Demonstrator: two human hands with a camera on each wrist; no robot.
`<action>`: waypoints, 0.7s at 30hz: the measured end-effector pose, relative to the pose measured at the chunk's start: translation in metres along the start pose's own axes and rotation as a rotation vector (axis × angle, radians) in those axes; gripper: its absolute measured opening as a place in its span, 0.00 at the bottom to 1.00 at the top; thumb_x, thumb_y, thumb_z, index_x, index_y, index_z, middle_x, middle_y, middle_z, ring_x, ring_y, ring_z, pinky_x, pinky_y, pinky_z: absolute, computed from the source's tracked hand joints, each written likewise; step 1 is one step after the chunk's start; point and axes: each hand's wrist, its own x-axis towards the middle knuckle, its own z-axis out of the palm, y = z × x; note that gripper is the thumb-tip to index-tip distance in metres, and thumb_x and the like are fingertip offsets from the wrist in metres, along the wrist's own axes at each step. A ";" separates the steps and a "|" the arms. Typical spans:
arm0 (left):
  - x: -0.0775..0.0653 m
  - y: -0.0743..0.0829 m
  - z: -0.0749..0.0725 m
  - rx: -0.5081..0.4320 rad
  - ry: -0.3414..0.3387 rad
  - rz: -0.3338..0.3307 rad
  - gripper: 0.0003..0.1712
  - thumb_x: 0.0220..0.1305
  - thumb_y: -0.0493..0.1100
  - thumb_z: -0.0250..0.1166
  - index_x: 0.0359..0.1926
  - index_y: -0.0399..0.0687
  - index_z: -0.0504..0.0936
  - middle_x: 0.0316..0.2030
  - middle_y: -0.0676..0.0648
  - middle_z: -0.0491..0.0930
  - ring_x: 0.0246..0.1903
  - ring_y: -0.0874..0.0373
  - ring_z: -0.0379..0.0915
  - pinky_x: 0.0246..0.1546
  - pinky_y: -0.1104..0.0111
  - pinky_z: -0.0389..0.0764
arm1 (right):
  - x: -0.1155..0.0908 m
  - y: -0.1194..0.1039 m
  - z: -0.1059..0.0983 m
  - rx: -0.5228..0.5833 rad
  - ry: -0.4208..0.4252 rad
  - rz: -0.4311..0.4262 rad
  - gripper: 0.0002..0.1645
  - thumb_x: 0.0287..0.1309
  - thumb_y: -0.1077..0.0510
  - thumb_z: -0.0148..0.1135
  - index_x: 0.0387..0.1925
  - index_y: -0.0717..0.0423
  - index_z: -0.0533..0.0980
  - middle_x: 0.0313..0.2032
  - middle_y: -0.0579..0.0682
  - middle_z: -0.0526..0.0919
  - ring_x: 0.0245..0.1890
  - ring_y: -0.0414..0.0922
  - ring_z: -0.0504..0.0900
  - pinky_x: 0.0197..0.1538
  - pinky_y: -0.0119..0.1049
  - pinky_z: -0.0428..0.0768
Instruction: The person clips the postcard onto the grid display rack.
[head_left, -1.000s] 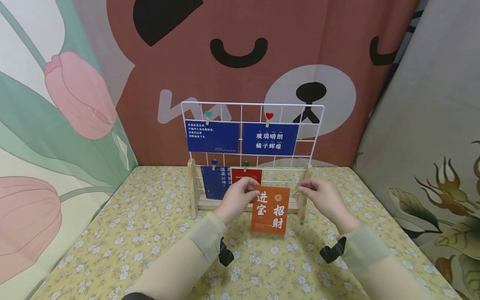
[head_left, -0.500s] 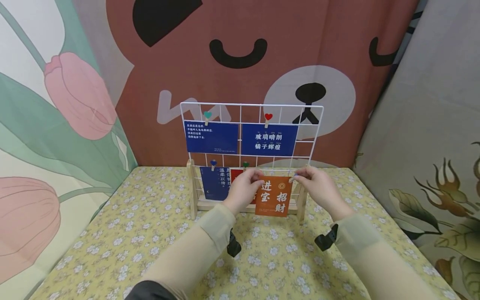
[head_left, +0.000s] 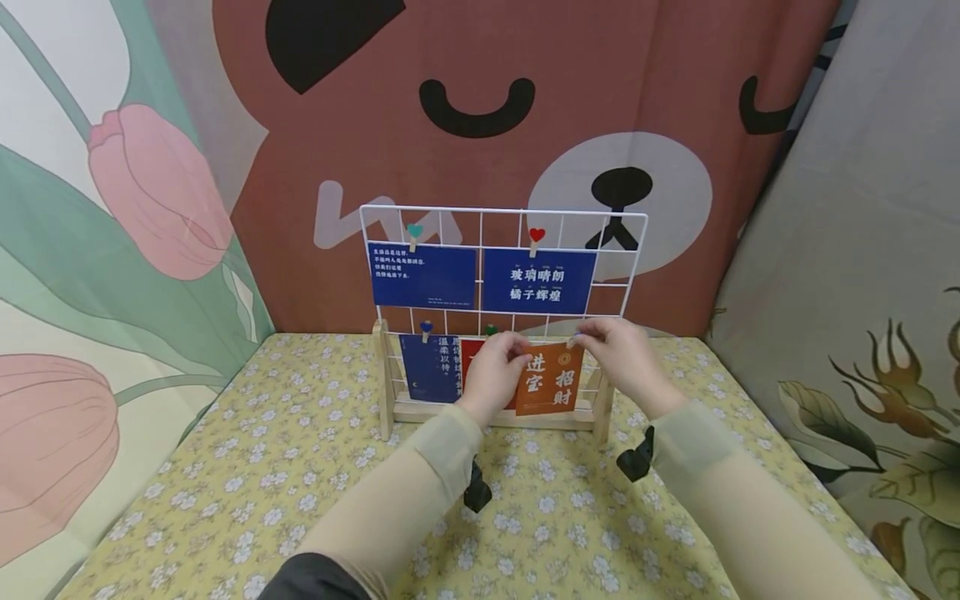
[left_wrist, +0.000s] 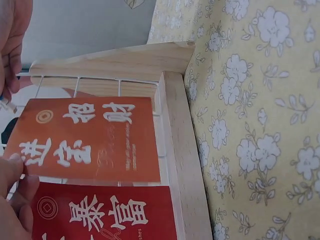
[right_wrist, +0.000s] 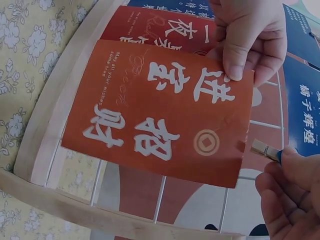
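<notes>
An orange card [head_left: 550,382] with white characters stands against the lower right of a white wire grid [head_left: 504,210]. My left hand [head_left: 497,375] pinches its upper left corner between thumb and fingers. In my right hand [head_left: 626,362] is a small wooden clothespin [right_wrist: 266,150], pinched by its blue end. In the right wrist view the clothespin's tip is close to the card's top edge; whether it touches cannot be told. Beside the orange card hangs a red card [left_wrist: 102,212], partly hidden by my left hand in the head view.
Two blue cards, one on the left [head_left: 424,277] and one on the right [head_left: 536,280], hang on the upper grid from heart clips. A darker blue card [head_left: 431,367] hangs lower left. The grid stands in a wooden base [head_left: 442,412] on a flowered tablecloth [head_left: 300,492].
Both hands have moved forward and up to the grid, bringing the orange card against its lower right. My right hand has come closer to the card's top edge with the clothespin.
</notes>
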 end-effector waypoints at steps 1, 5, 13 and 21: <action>0.001 0.000 0.001 0.013 0.013 0.005 0.07 0.67 0.42 0.63 0.45 0.53 0.80 0.39 0.54 0.76 0.38 0.61 0.74 0.39 0.67 0.77 | 0.001 -0.001 0.000 -0.008 0.002 -0.001 0.16 0.69 0.55 0.55 0.52 0.58 0.78 0.48 0.57 0.81 0.49 0.54 0.79 0.50 0.51 0.77; 0.002 0.000 0.003 0.042 0.055 0.014 0.07 0.66 0.42 0.64 0.44 0.53 0.82 0.38 0.54 0.76 0.37 0.61 0.74 0.38 0.68 0.77 | 0.006 -0.005 0.002 -0.038 0.006 -0.004 0.15 0.69 0.57 0.54 0.52 0.59 0.79 0.47 0.57 0.82 0.48 0.54 0.80 0.50 0.51 0.77; 0.006 -0.001 0.010 0.041 0.084 -0.016 0.07 0.66 0.42 0.63 0.44 0.53 0.81 0.37 0.54 0.75 0.34 0.61 0.73 0.35 0.68 0.76 | 0.013 -0.005 0.009 -0.066 0.030 -0.012 0.15 0.69 0.58 0.54 0.51 0.60 0.80 0.47 0.58 0.83 0.46 0.53 0.81 0.47 0.48 0.79; 0.007 0.001 0.013 0.056 0.102 -0.025 0.07 0.66 0.42 0.63 0.45 0.52 0.82 0.38 0.54 0.75 0.34 0.61 0.73 0.36 0.68 0.76 | 0.017 -0.005 0.014 -0.080 0.042 -0.012 0.14 0.68 0.58 0.56 0.48 0.59 0.81 0.45 0.58 0.83 0.44 0.53 0.81 0.44 0.47 0.79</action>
